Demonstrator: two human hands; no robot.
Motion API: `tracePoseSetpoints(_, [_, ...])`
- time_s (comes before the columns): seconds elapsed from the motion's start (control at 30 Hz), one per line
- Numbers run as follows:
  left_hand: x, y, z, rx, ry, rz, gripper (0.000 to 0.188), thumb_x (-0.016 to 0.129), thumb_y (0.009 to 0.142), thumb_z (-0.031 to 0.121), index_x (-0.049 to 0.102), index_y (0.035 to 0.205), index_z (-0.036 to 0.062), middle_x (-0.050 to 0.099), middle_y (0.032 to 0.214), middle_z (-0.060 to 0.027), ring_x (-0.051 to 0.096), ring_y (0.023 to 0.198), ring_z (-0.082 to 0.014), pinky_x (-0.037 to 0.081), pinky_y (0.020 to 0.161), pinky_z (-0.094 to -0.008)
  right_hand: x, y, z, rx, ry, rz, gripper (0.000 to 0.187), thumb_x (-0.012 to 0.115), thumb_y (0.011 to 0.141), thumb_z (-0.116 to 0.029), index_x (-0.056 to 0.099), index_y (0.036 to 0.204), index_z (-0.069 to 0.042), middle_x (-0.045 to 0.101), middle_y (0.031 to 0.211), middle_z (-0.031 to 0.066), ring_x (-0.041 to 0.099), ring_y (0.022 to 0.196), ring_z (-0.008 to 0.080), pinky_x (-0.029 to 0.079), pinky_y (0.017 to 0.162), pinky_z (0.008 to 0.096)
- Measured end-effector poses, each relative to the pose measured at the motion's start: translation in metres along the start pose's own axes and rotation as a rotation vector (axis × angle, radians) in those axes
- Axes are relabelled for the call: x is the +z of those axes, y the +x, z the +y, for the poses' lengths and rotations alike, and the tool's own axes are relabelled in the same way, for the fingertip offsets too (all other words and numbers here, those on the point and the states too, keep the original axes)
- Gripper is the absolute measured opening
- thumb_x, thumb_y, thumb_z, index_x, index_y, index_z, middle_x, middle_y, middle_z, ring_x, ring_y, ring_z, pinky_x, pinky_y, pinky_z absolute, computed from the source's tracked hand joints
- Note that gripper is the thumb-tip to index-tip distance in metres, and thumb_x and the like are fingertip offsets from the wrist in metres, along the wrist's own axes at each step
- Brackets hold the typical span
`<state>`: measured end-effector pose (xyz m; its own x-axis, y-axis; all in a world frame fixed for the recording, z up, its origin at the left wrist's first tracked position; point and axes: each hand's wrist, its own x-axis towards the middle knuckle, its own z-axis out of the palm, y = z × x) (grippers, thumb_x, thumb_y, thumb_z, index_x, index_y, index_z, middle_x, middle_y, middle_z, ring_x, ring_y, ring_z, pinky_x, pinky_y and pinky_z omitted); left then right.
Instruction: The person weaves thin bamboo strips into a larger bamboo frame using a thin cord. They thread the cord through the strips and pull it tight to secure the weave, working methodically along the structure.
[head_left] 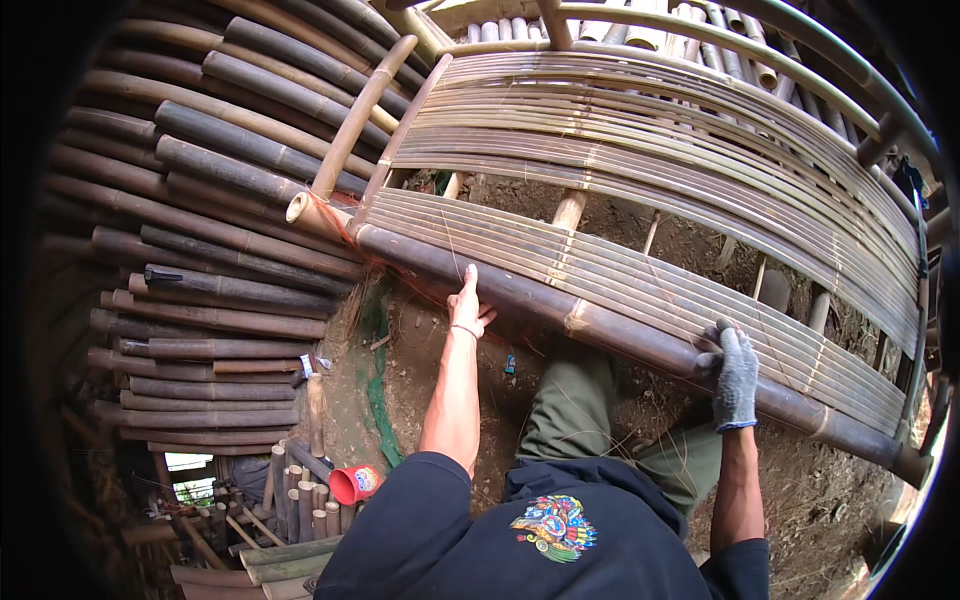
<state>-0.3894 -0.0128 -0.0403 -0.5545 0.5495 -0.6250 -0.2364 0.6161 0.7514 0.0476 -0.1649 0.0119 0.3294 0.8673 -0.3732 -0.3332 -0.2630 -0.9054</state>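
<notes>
Dark purplish brown runs along my front bamboo pole [530, 295], pale tan stripes fill the slats [640, 285], my right hand [737, 375] shows grey glove with blue edging, and there's my navy shirt [430, 530] with its multicoloured print [555, 527], olive trousers [570, 400], and a red cup [369, 480].

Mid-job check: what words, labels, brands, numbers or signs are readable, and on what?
None I can read out.
Red cup: printed patch, too small to read.
Small blue item: too small to tell.
White scrap: too small to tell.
Dark shirt: colourful emblem, no lettering clear.
Front bamboo pole: none visible.
</notes>
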Motion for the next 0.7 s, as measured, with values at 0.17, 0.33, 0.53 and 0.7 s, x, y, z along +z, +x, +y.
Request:
tracePoseSetpoints(0.17, [-0.026, -0.072, 0.004, 0.395, 0.326, -0.119, 0.039, 0.053, 0.102, 0.037, 0.063, 0.096, -0.0012, 0.059, 0.062, -0.0037, 0.049, 0.046, -0.0083, 0.041, 0.043, -0.0236, -0.123, -0.037, -0.063, -0.221, -1.042, 0.094, 0.03, 0.058, 0.096, -0.02, 0.063, 0.114, 0.002, 0.067, 0.098, 0.0144, 0.063, 0.087, 0.0254, 0.052, 0.082, 0.0357])
tracePoseSetpoints(0.33, [-0.039, -0.234, 0.001, 0.561, 0.238, -0.476, 0.029, 0.049, 0.104, 0.026, 0.064, 0.1, 0.0019, 0.057, 0.064, 0.0004, 0.049, 0.051, -0.0031, 0.041, 0.048, -0.0188, -0.148, -0.056, -0.092, -0.55, -1.256, 0.692, 0.049, 0.057, 0.097, -0.015, 0.046, 0.141, 0.002, 0.048, 0.143, 0.02, 0.045, 0.133, 0.0314, 0.034, 0.114, 0.0382])
tracePoseSetpoints(0.53, [-0.008, -0.348, -0.04, 0.812, 0.614, -0.922, 0.017, 0.058, 0.098, 0.017, 0.063, 0.099, 0.0011, 0.059, 0.065, -0.0081, 0.061, 0.057, -0.0218, 0.051, 0.057, -0.034, 0.112, -0.041, -0.075, 0.491, -0.004, -0.825, 0.049, 0.053, 0.102, -0.037, 0.048, 0.138, -0.005, 0.065, 0.118, 0.014, 0.068, 0.094, 0.0247, 0.055, 0.08, 0.0367])
tracePoseSetpoints(0.7, [-0.03, -0.275, 0.001, 1.261, 0.793, -1.284, 0.03, 0.064, 0.093, 0.018, 0.06, 0.118, 0.0029, 0.062, 0.112, -0.0147, 0.061, 0.106, -0.0329, 0.05, 0.09, -0.0411, 0.198, -0.062, -0.135, -0.992, -0.742, -0.813, 0.022, 0.059, 0.092, -0.008, 0.064, 0.112, -0.002, 0.069, 0.103, 0.016, 0.066, 0.089, 0.0334, 0.053, 0.076, 0.0367])
